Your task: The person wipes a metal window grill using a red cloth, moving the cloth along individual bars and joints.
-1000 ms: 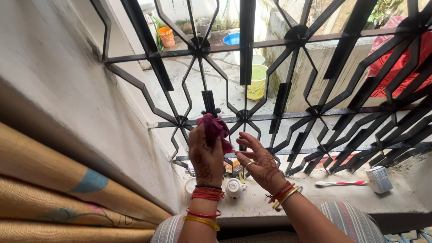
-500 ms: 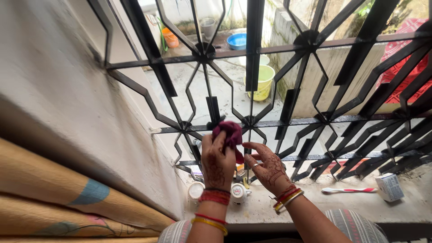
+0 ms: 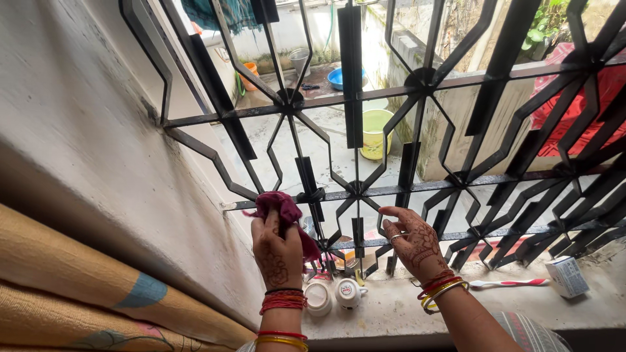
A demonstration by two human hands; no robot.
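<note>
left hand (image 3: 279, 246): clamped on maroon cloth (image 3: 282, 207) against grille (image 3: 355, 189) | right hand (image 3: 416, 240): fingers apart, empty

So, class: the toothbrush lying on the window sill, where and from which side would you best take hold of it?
Grip the toothbrush by the long middle of its handle, coming down from above with fingertips on both long sides. It lies flat on the sill with bare ledge around it; the grille behind blocks any approach from the far side. The right hand is nearest.
</note>
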